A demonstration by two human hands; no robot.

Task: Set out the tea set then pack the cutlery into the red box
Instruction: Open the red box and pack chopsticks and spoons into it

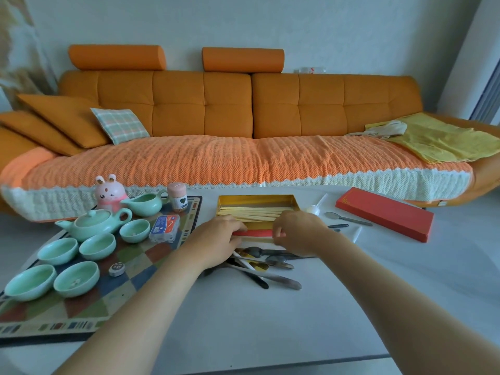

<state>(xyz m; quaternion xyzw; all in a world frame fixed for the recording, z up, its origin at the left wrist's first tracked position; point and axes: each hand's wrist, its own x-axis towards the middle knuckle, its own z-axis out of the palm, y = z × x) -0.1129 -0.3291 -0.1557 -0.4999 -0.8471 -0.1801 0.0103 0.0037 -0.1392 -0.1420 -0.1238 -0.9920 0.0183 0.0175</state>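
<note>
The red box (258, 233) with a gold inside lies open in the middle of the white table, and several pale chopsticks (251, 213) lie in it. My left hand (219, 240) and my right hand (296, 232) both grip its near red edge. Just in front of them is a heap of metal spoons and dark-handled cutlery (266, 265). The box's red lid (384, 212) lies to the right. On a patterned mat (113, 293) at the left stand a green teapot (93, 224), a green pitcher (144, 204) and several green cups (77, 278).
A spoon (347, 218) and a white scoop (316, 207) lie between box and lid. A pink rabbit figure (109, 193), a small pink jar (177, 196) and a blue packet (165, 228) stand on the mat. An orange sofa (230, 109) runs behind the table.
</note>
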